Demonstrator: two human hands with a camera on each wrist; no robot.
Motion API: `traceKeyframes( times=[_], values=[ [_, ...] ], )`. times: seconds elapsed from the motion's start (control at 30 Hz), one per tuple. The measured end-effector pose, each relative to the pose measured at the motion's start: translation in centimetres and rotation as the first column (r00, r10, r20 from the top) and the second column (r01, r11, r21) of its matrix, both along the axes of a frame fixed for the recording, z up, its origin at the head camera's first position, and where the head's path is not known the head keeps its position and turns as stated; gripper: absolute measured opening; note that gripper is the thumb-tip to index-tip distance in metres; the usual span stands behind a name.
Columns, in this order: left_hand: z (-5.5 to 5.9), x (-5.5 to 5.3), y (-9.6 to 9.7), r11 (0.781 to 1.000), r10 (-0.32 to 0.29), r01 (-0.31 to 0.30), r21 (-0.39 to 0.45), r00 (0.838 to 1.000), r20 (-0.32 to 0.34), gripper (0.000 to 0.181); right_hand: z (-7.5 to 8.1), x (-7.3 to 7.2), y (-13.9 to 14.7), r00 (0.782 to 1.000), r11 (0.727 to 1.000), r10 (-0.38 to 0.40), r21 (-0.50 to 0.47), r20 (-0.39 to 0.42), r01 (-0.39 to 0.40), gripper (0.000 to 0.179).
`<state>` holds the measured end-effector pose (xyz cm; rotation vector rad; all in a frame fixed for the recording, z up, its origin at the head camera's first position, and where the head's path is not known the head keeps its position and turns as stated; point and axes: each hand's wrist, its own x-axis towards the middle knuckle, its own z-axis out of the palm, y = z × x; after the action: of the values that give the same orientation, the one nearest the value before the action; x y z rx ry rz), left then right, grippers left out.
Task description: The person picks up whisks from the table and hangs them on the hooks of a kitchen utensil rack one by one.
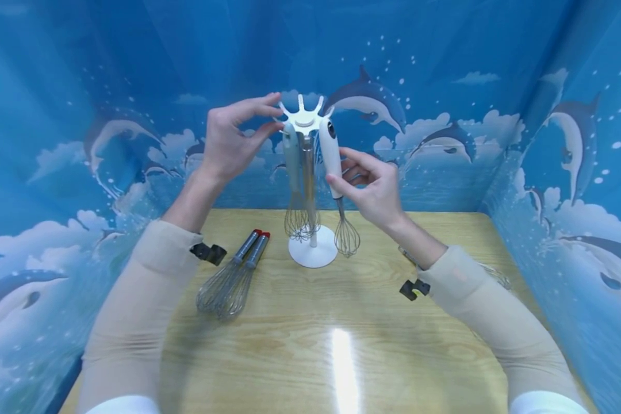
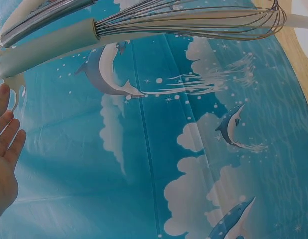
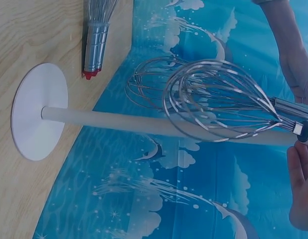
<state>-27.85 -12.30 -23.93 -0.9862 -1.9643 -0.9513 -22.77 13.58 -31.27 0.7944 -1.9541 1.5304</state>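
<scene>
A white whisk stand (image 1: pixel 305 119) with hooked prongs rises from a round base (image 3: pixel 39 112). My left hand (image 1: pixel 238 129) is at its left side, thumb and forefinger pinching the prong tips; the other fingers (image 2: pixel 13 142) are loosely extended. Just beside that thumb hangs a pale green-handled whisk (image 1: pixel 291 158), next to a metal-handled whisk (image 1: pixel 307 167). My right hand (image 1: pixel 372 184) grips a white-handled whisk (image 1: pixel 330 152), thumb in front and fingers behind. Its handle top overlaps a right-hand prong in the head view, and its wire loops (image 3: pixel 219 99) point down.
Two large metal whisks with red ends (image 1: pixel 235 276) lie side by side on the wooden table (image 1: pixel 279 351), left of the stand. Another wire whisk (image 1: pixel 497 275) lies partly hidden behind my right forearm. A dolphin-print curtain (image 1: pixel 186 52) encloses the back and sides.
</scene>
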Motion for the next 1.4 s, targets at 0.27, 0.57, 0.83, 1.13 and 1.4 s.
traceKeyframes(
  times=[0.27,0.57,0.83,1.13,1.4],
  values=[
    [0.1,-0.1,0.3,1.0,-0.009,0.008,0.004,1.0,0.028,0.018,-0.3,0.6,-0.7,0.999,1.0,-0.006,-0.012,-0.048,0.006,0.048],
    [0.3,-0.3,0.5,1.0,-0.014,0.013,0.01,0.998,0.066,0.014,-0.7,0.8,-1.3,0.996,0.999,-0.026,-0.023,-0.082,0.024,0.045],
    [0.4,-0.5,0.7,1.0,-0.015,0.014,0.002,0.989,0.144,0.013,-1.1,0.9,-1.7,0.995,0.999,-0.041,-0.038,-0.093,0.037,0.046],
    [0.7,-0.6,1.1,0.999,-0.03,0.033,-0.011,0.969,0.244,0.015,-1.5,0.7,-2.0,0.99,0.998,-0.069,-0.023,-0.125,0.066,0.048],
    [0.7,-0.6,1.3,1.0,-0.026,0.028,-0.001,0.965,0.262,0.016,-1.8,0.3,-2.1,0.992,0.997,-0.077,-0.02,-0.102,0.076,0.048]
  ],
)
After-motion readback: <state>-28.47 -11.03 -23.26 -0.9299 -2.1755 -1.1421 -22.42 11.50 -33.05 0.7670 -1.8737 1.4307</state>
